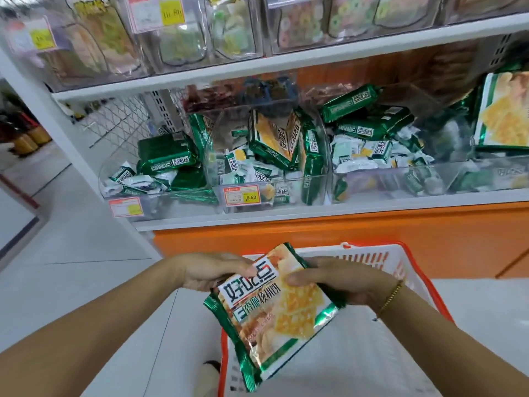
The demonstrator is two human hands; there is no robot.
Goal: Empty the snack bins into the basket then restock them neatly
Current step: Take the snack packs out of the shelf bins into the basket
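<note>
A large green-and-white cracker bag (pixel 272 313) hangs over the white basket with the orange rim (pixel 369 253). My left hand (pixel 211 272) grips the bag's upper left edge, thumb on top. My right hand (pixel 340 279) holds its upper right edge, thumb pressed on the front. On the lower shelf stand three clear snack bins: a left bin (pixel 160 200), a middle bin (pixel 315 193) and a right bin (pixel 386 184). All hold green cracker packs and small white-green sachets. Another large cracker bag (pixel 503 110) leans at the far right.
An orange shelf base (pixel 315 236) runs below the white shelf board (pixel 286 216). The upper shelf carries clear bins of bagged snacks (pixel 183 38) with price tags. Grey floor tiles (pixel 71 253) spread to the left, and a shoe tip (pixel 210 368) shows beside the basket.
</note>
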